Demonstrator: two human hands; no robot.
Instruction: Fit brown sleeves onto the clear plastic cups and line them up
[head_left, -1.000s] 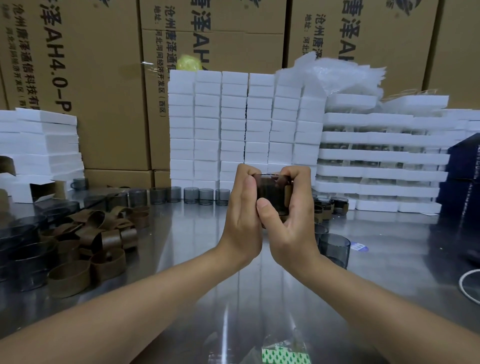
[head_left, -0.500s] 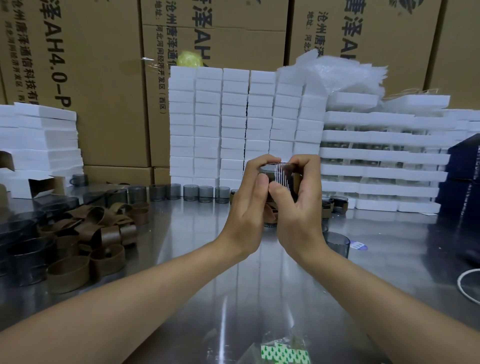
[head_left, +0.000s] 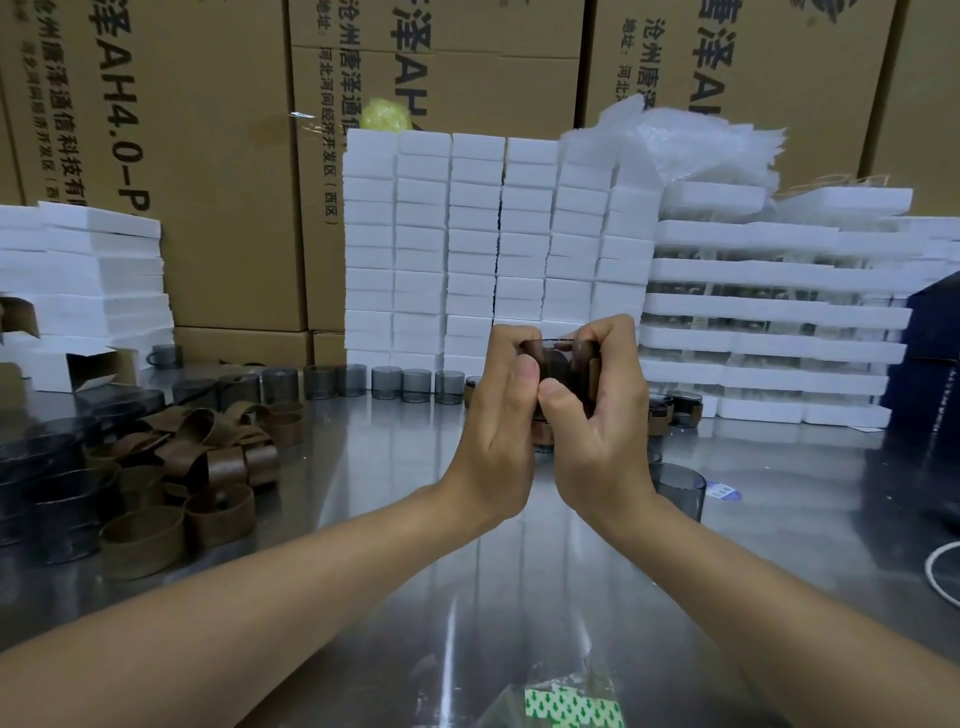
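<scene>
a green-and-white patterned packet (head_left: 571, 709) is seen at the near edge of a polished metal table (head_left: 363, 519). above the table, a clear plastic cup (head_left: 563, 364) is gripped between both hands. the left hand (head_left: 498, 410) and the right hand (head_left: 597, 415) are curled round its sides, with fingers hooked over the far rim and both thumbs pressed on the near wall, tips almost touching. a brown sleeve (head_left: 594, 376) is glimpsed on the cup beside the right fingers; how far it is seated cannot be told. a loose pile of brown sleeves (head_left: 208, 457) is heaped to the left, beside stacked dark cups (head_left: 47, 493). one bare cup (head_left: 678, 491) is partly hidden behind the right wrist. farther back, a row of bare cups (head_left: 395, 382) is lined up, and sleeved cups (head_left: 675, 410) are stood beyond the right hand. white foam boxes (head_left: 478, 249) and printed cartons (head_left: 208, 156) are stacked behind.
</scene>
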